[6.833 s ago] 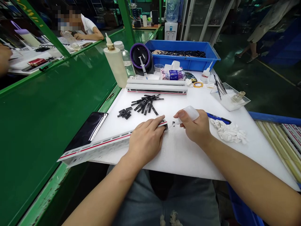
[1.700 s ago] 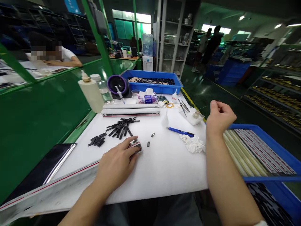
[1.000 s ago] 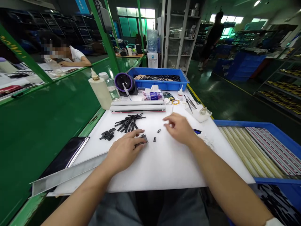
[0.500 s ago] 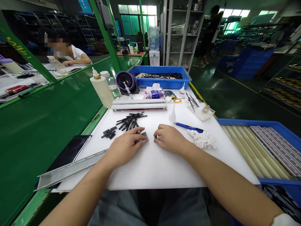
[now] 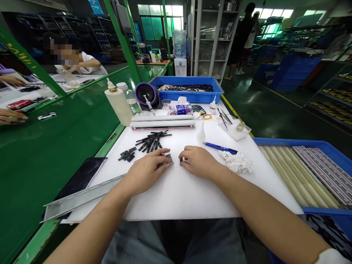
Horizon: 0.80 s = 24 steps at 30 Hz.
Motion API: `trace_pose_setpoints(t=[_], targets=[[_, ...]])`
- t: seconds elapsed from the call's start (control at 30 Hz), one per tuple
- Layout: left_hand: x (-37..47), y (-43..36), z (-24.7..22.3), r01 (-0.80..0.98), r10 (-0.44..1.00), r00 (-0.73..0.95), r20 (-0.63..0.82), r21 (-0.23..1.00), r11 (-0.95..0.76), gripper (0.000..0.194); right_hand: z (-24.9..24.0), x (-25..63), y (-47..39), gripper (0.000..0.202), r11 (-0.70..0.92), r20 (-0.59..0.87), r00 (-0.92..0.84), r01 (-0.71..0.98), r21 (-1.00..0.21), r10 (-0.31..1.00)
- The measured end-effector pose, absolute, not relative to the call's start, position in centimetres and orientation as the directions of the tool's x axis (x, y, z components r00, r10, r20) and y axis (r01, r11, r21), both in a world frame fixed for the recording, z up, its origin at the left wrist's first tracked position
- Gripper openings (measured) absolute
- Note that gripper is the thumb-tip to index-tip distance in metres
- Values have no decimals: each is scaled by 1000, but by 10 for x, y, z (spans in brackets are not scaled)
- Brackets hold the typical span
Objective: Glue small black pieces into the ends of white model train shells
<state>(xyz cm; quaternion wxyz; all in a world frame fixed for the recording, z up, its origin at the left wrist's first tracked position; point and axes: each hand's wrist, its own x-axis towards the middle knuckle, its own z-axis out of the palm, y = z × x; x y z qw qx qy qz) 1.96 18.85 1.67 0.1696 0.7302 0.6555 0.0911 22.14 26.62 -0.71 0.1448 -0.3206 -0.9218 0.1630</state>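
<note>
Channel, long, pale grey, straight-walled, hollow side up (image 5: 82, 196): slants from near left towards centre, its far end between thumb and curled fingers of left hand (image 5: 145, 172). Piece, small, black (image 5: 181, 160): pinched at nearly closed thumb and fingertips of right hand (image 5: 199, 163), apart from channel. Handling, as judged: light edge grip for the piece, channel end steadied flat, both wrists low. Surface, smooth, white (image 5: 187, 194). Strips, thin, black, flat, fanned in a heap (image 5: 152, 141), far left of hands. Tissue, white, crumpled, soft (image 5: 238, 163), right.
</note>
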Motion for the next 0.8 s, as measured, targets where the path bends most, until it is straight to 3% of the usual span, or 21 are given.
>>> trace_pose_setpoints(t=[0.1, 0.4, 0.6, 0.8], targets=[[23, 184, 16, 940, 990, 131, -60, 325, -104, 28, -7, 223, 267, 16, 743, 175, -753, 531, -407, 634], [43, 158, -10, 978, 945, 199, 261, 3, -206, 26, -9, 225, 270, 20, 725, 187, -740, 519, -452, 646], [44, 157, -16, 976, 930, 217, 297, -40, -215, 26, -8, 227, 274, 15, 743, 306, -704, 468, -479, 641], [42, 157, -16, 977, 933, 210, 291, -33, -209, 25, 0, 238, 283, 11, 702, 519, -475, 430, -568, 711]])
